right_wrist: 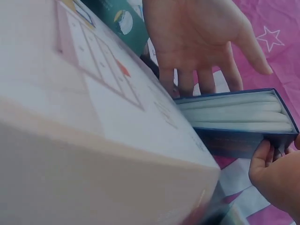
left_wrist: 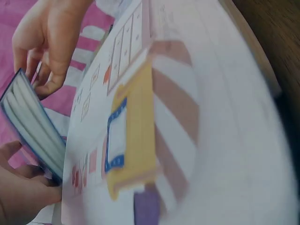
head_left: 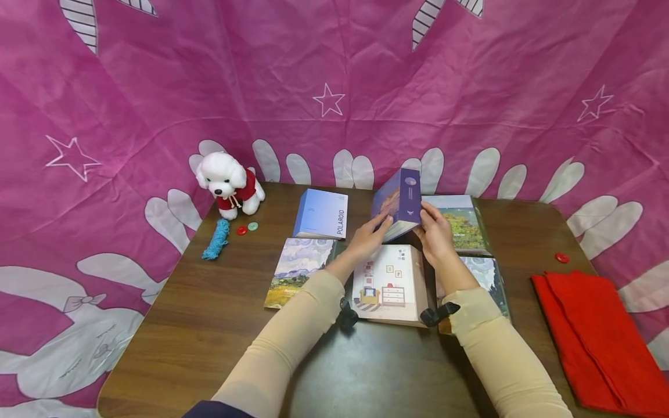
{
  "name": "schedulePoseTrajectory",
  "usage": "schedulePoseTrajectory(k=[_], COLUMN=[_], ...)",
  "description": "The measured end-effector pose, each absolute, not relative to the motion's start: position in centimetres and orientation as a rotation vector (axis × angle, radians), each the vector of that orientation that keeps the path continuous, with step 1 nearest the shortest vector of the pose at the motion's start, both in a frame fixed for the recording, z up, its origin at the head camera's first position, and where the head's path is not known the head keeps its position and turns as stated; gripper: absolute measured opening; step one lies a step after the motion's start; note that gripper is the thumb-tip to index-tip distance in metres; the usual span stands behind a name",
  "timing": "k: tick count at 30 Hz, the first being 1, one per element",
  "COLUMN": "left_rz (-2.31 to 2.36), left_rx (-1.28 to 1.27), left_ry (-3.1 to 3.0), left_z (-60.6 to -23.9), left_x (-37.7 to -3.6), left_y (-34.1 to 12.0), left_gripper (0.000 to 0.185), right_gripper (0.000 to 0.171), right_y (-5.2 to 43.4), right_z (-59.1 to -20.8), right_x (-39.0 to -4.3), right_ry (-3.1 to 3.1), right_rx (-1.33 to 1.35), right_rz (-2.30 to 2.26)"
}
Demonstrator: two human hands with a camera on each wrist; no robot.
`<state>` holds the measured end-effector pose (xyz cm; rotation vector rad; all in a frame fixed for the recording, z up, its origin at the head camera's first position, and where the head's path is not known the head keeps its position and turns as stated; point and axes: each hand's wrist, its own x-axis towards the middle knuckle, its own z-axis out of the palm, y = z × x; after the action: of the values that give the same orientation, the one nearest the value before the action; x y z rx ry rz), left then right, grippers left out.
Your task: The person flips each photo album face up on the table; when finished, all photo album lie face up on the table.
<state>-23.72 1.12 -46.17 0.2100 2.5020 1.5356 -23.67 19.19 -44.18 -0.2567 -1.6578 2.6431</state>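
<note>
A thick purple-blue photo album is tilted up behind the white album, its page edges facing me. Its spine is at the right, where my right hand grips the lower corner, thumb against the spine. On the other side, the fingers of my left hand press almost straight against the cover, the thumb apart from them in the right wrist view. Whether its far lower edge touches the table is hidden. Below my wrists lies the white album with a drawn yellow sofa and drawers.
A blue Polaroid album and landscape-covered albums lie around. At left are a plush dog, blue cord, and red and green buttons. At right are another red button and red cloth.
</note>
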Motion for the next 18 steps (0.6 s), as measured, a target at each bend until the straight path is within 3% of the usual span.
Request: schedulePoseTrajectory(k=[13, 18], left_rz=[1.842, 2.005], left_rx=[0.252, 0.244], left_ry=[2.286, 2.276], left_z=[-45.5, -44.3], left_x=[-23.9, -24.2], left_y=[2.1, 1.7], left_gripper=[0.063, 0.059], right_gripper=[0.046, 0.054], right_y=[18.3, 17.8], right_z=[-43.0, -43.4], right_x=[-23.4, -23.8], right_ry=[-2.000, -2.192], right_rx=[-0.071, -0.075], right_rz=[2.374, 2.332])
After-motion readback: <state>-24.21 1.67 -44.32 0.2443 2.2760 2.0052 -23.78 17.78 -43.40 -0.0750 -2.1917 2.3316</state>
